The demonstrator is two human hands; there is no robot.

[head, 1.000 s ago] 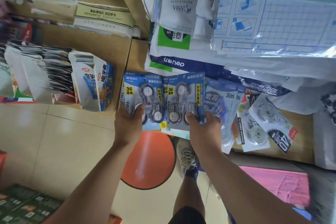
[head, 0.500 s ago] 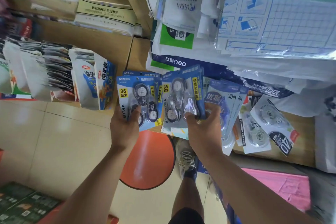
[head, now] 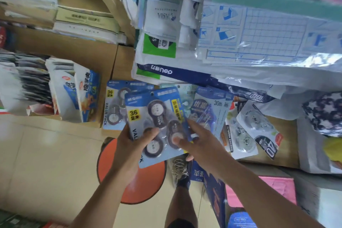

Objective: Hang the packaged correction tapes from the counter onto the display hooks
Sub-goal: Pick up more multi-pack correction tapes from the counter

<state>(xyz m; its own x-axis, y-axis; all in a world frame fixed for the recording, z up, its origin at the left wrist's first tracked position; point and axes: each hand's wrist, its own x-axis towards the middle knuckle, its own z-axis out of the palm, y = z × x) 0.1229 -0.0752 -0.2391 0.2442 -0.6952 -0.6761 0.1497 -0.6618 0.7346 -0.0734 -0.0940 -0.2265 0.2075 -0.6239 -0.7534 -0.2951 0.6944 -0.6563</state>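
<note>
The correction tape pack [head: 157, 126] was glossy plastic over printed card; the counter [head: 288, 126] looked matt wood, the floor [head: 46, 153] smooth tile.

- Both forearms are bare to the edge of the picture; no sleeve shows.
- The left hand [head: 129, 152] and the right hand [head: 200, 144] wear no glove, ring or watch.
- One leg is bare below a dark hem at the bottom edge.
- A grey-beige laced sneaker [head: 180, 170] with a dark ankle collar.
</note>
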